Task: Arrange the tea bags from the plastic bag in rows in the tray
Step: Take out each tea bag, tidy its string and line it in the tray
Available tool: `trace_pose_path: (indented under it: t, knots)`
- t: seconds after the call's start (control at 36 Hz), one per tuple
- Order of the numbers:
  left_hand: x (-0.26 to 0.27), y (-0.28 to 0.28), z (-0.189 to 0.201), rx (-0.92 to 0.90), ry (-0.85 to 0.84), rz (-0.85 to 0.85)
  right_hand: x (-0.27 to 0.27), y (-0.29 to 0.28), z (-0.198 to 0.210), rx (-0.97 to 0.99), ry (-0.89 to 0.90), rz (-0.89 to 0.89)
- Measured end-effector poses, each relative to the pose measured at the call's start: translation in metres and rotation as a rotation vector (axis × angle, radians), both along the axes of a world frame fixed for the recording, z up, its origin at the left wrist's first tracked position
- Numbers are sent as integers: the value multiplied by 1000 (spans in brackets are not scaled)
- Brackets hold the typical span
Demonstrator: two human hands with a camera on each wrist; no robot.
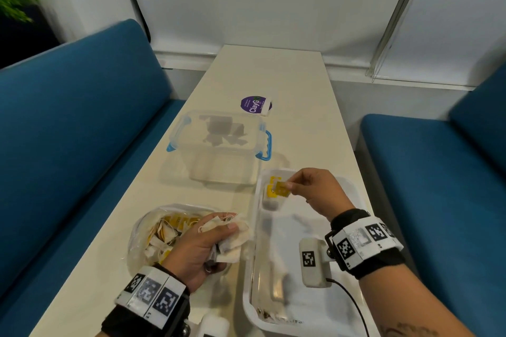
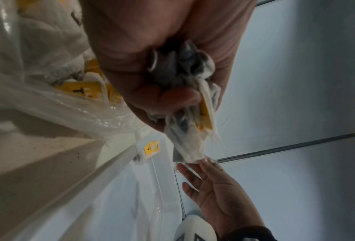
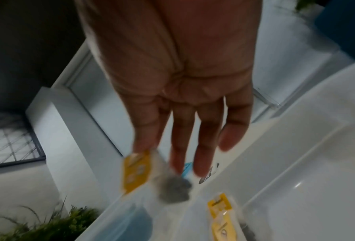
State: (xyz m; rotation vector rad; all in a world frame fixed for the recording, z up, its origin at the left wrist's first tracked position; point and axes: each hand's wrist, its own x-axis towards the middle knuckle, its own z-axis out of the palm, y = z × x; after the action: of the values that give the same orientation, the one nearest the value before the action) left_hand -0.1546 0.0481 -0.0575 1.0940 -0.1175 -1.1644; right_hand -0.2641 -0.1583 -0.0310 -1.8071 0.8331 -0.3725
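My left hand (image 1: 219, 238) grips a bunch of white tea bags (image 1: 235, 241) just above the clear plastic bag (image 1: 153, 235), which holds several more with yellow tags. The left wrist view shows the bunch (image 2: 193, 117) squeezed in my fist. My right hand (image 1: 290, 186) pinches one tea bag by its yellow tag (image 1: 280, 189) and holds it over the far left corner of the white tray (image 1: 246, 293). That tea bag (image 3: 137, 171) hangs blurred from my fingertips in the right wrist view. Another tea bag (image 1: 271, 203) lies in the tray below it.
A clear lidded box with blue clips (image 1: 219, 142) stands beyond the bag and tray. Farther back lies a purple round label (image 1: 256, 104). Blue benches (image 1: 82, 123) flank the narrow cream table (image 1: 306, 123). A white device (image 1: 213, 323) sits at the near edge.
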Motion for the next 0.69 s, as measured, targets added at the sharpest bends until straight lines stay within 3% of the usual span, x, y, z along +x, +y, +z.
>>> trace_pose_path:
  t: [0.17,0.44,0.69]
  knots:
    - [2,0,-2,0,22,-13,-2,-4,-3,47,17,-21]
    - [3,-2,-5,4,36,-5,5,-9,-3,122,207,29]
    - [3,-5,-3,15,23,-30,20,-16,-22,3,398,51]
